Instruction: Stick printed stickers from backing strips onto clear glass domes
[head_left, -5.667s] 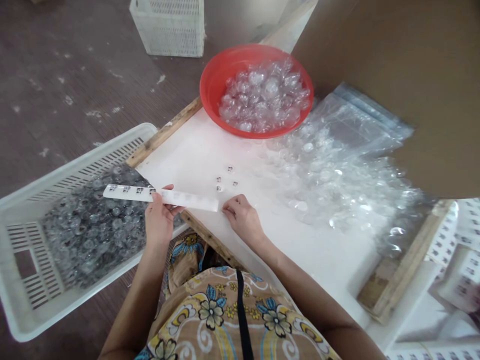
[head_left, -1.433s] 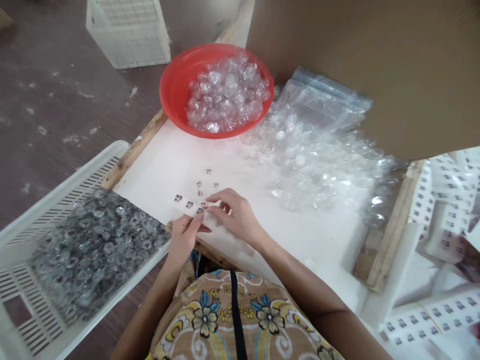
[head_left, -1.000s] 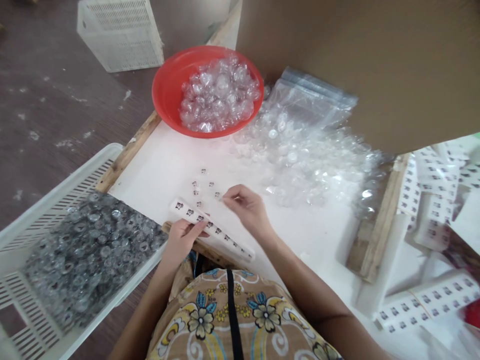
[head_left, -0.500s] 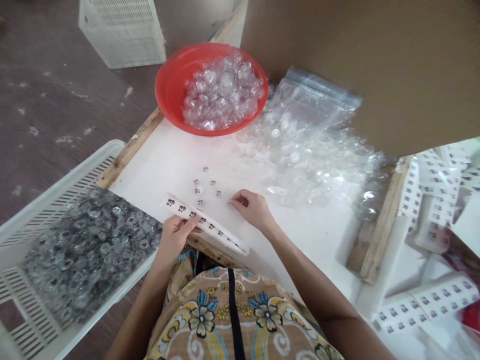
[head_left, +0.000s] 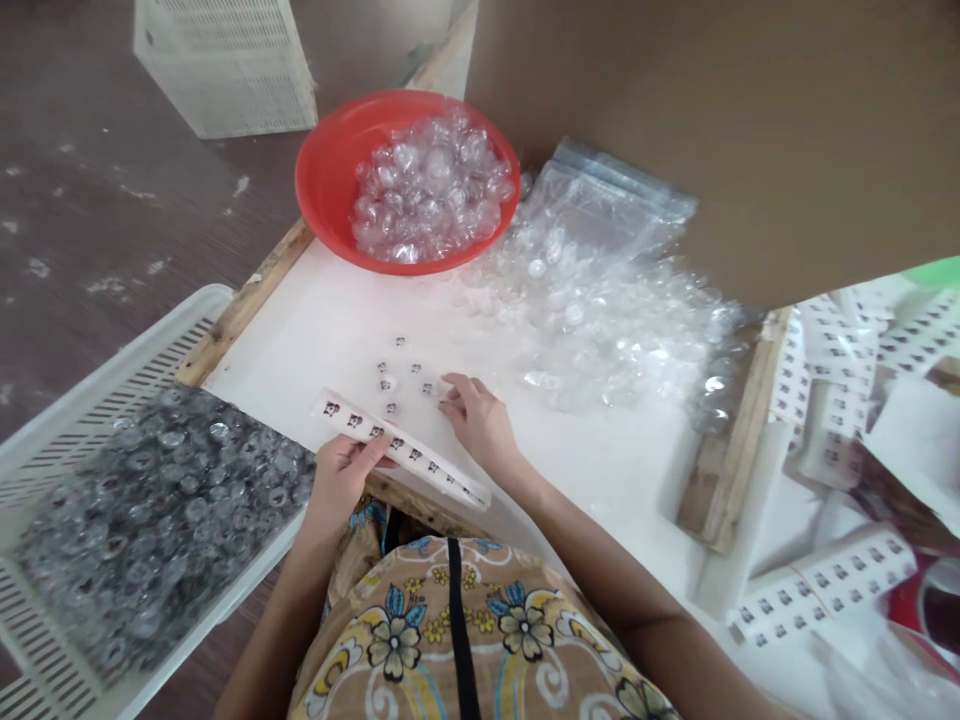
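Observation:
My left hand grips a white sticker strip printed with a row of small dark cartoon figures, thumb on top. The strip slants down to the right near the table's front edge. To its right, my right hand is over the white table with thumb and forefinger apart; I make out nothing between them. Just left of those fingertips lies a small piece with a dark print. Several similar pieces, one of them a printed piece, are scattered beyond the strip.
A red basin of clear plastic domes stands at the back. Loose clear domes and plastic bags spread to its right. At left is a white crate filled with clear pieces. Sticker rolls lie at right beyond a wooden edge.
My right hand has shifted slightly left towards the printed pieces, and its pinched fingers have parted. My left hand keeps its hold on the strip. The whole view has shifted slightly.

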